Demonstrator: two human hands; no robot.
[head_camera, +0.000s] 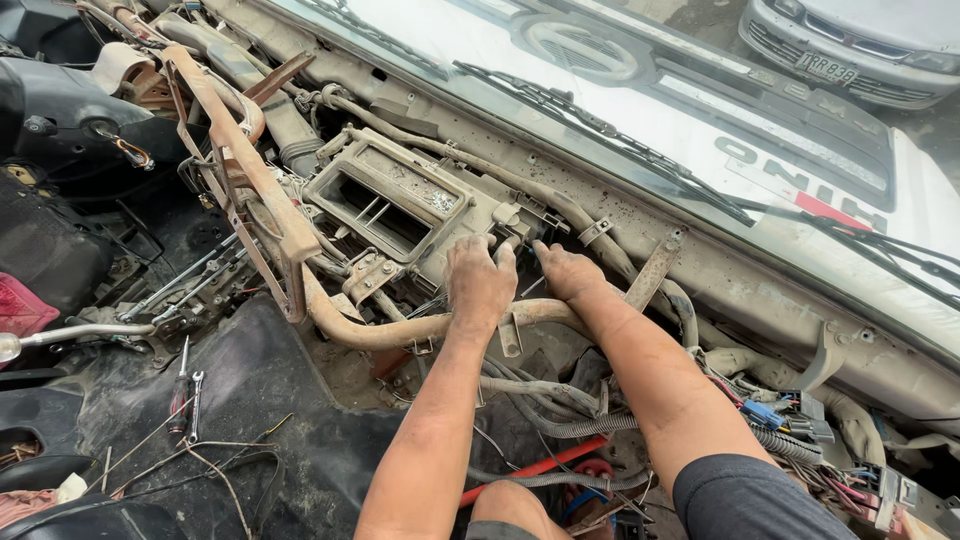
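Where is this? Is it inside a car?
Probably the cab of a truck with its dashboard stripped out. The windscreen and wipers lie ahead, both hands reach behind a rusty bar, and loose wires hang beside them.

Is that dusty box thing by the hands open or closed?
Open. The dusty box shows a dark rectangular hole on top with thin bars across it and no cover. The left hand and right hand rest beside it.
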